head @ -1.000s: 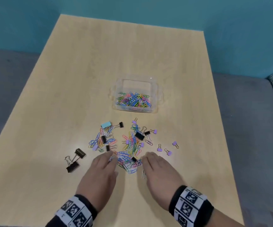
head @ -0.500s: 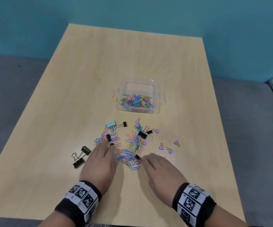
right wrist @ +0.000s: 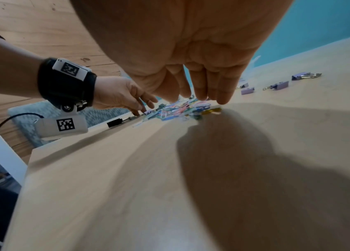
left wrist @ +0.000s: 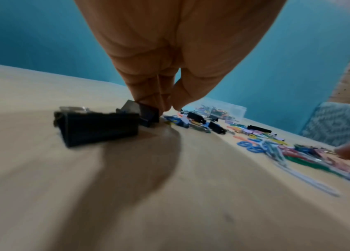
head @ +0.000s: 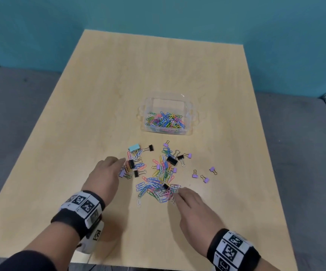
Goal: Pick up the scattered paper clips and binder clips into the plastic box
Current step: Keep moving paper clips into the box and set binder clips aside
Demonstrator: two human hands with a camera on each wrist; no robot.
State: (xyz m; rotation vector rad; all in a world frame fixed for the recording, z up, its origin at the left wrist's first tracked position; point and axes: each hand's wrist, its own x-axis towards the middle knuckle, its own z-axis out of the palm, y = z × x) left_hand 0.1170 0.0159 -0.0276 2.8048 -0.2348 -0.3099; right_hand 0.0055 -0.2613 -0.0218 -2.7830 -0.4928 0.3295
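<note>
Pale wood-grain desk. Clear plastic box mid-desk. Left hand, right hand: fingers relaxed, touching wire paper clips.

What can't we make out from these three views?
- Head view: the left hand covers the two large black binder clips; only the left wrist view shows one, blurred.
- Left wrist view: whether the fingers pinch the clip at their tips or just touch it is unclear from motion blur.
- Right wrist view: the palm hides the plastic box.
</note>
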